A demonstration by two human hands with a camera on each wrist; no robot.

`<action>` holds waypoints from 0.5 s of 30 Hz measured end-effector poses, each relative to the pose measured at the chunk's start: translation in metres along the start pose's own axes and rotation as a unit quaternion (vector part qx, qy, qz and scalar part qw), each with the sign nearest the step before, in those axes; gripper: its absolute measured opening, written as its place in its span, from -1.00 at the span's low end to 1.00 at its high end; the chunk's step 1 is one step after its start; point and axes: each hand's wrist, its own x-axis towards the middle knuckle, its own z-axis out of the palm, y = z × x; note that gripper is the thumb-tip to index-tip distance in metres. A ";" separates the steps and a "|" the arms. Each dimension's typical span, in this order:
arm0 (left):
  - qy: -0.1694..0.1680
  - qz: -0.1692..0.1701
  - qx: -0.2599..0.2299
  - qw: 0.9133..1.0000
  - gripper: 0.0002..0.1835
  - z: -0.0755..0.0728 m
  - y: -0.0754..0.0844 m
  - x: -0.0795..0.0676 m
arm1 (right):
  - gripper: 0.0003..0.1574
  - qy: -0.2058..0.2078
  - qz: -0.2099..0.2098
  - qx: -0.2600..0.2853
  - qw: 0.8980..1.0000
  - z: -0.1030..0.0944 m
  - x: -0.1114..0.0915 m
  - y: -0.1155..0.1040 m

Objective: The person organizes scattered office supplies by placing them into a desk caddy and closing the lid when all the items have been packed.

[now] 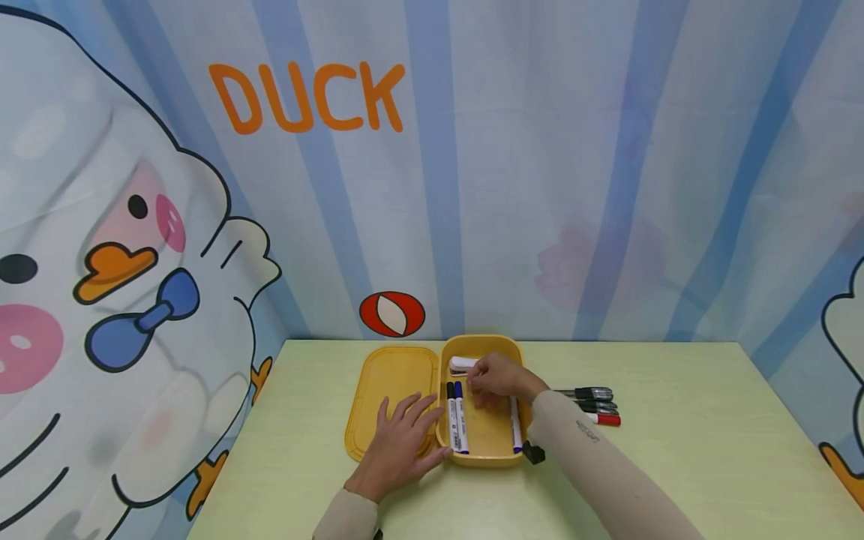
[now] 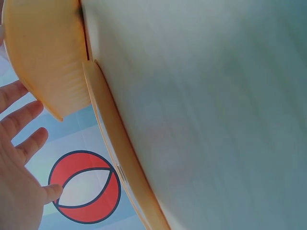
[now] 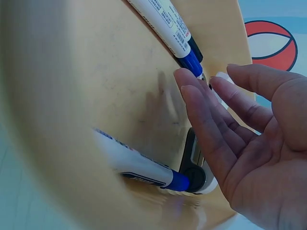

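A yellow box (image 1: 486, 459) holds two whiteboard markers (image 1: 457, 424) with black and blue caps along its left side. A third marker (image 1: 516, 426) with a blue cap lies along the right wall. Across the far end of the box is a white and black stapler (image 1: 463, 364), partly covered by my right hand (image 1: 498, 377). That hand's fingers are loosely bent over the stapler (image 3: 193, 167) without a visible grip; whether they touch it I cannot tell. My left hand (image 1: 403, 442) spreads its fingers over the yellow lid (image 1: 388, 367), fingertips at the box's left wall.
Right of the box, several black pens (image 1: 594, 393) and a red-capped marker (image 1: 607, 420) lie on the pale table (image 1: 688, 420), partly hidden by my right sleeve. Behind the table hangs a printed curtain (image 1: 499, 187).
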 end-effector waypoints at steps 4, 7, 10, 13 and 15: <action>0.001 -0.001 0.000 1.000 -0.30 0.000 0.000 0.000 | -0.75 0.004 -0.006 0.005 1.000 -0.002 -0.005 -0.001; 0.003 -0.001 -0.001 1.000 -0.31 0.000 0.000 0.000 | -0.73 0.009 -0.018 0.012 1.000 -0.004 -0.008 -0.002; 0.006 0.001 -0.003 1.000 -0.30 0.000 0.001 0.000 | -0.71 0.015 -0.038 0.017 0.999 -0.008 -0.011 -0.001; 0.011 0.004 -0.004 1.000 -0.31 0.000 0.001 -0.001 | -0.70 0.022 -0.066 0.014 0.998 -0.012 -0.017 -0.001; 0.015 0.007 -0.003 1.000 -0.31 0.000 0.001 -0.001 | -0.71 0.027 -0.085 0.014 0.996 -0.014 -0.023 -0.001</action>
